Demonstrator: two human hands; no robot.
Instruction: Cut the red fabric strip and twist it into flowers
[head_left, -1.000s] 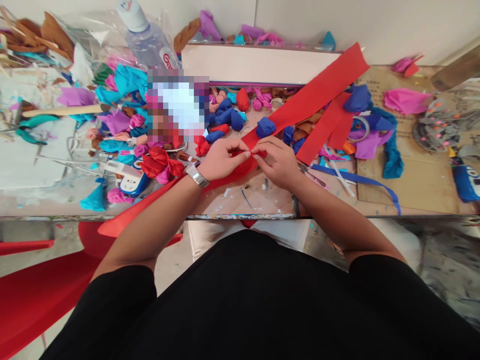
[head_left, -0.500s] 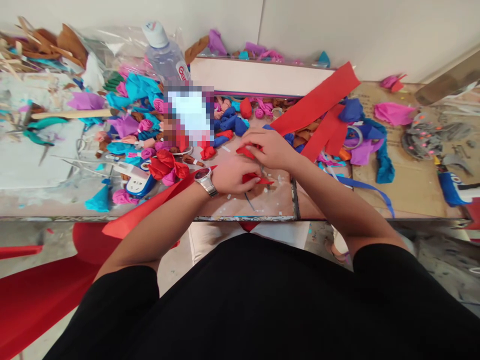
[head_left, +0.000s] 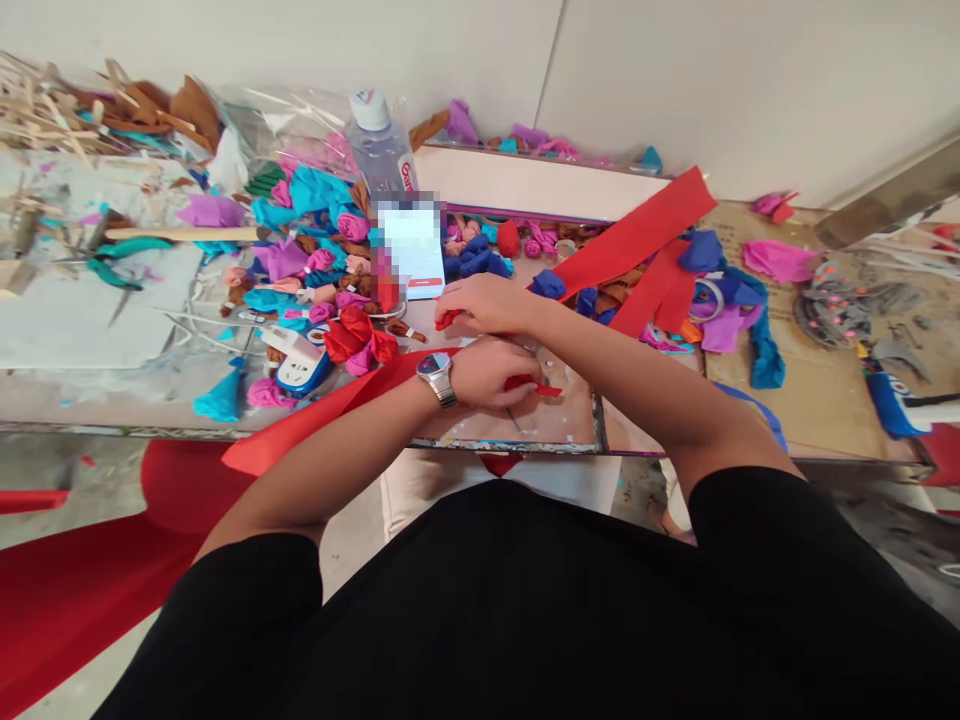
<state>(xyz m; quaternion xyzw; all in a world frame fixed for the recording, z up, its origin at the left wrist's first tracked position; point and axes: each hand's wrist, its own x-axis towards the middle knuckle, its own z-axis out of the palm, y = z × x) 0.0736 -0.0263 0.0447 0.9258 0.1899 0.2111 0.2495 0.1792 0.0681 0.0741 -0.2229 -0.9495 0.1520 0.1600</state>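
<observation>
My left hand (head_left: 493,372), with a watch (head_left: 435,376) on its wrist, is low over the table near its front edge. Its fingers are curled around red crepe paper (head_left: 550,391), and an end pokes out to the right. Just beyond it, my right hand (head_left: 484,304) reaches across to the left. Red crepe paper (head_left: 449,320) shows beneath its bent fingers, partly hidden by them. A long red crepe paper strip (head_left: 330,400) runs under my left forearm and over the table edge. Close to my right hand lies a phone (head_left: 420,262) with a lit screen, partly blurred.
A water bottle (head_left: 381,150) stands at the back. Crumpled paper pieces and rolled paper roses (head_left: 352,227) crowd the middle. A power strip (head_left: 304,372), green-handled pliers (head_left: 112,270), wide red strips (head_left: 630,235), a tape roll (head_left: 706,300) and a wire bundle (head_left: 832,308) surround the work area.
My right hand has moved left, toward the phone, with red paper at its fingers. My left hand keeps its hold near the same spot. The whole view has shifted slightly.
</observation>
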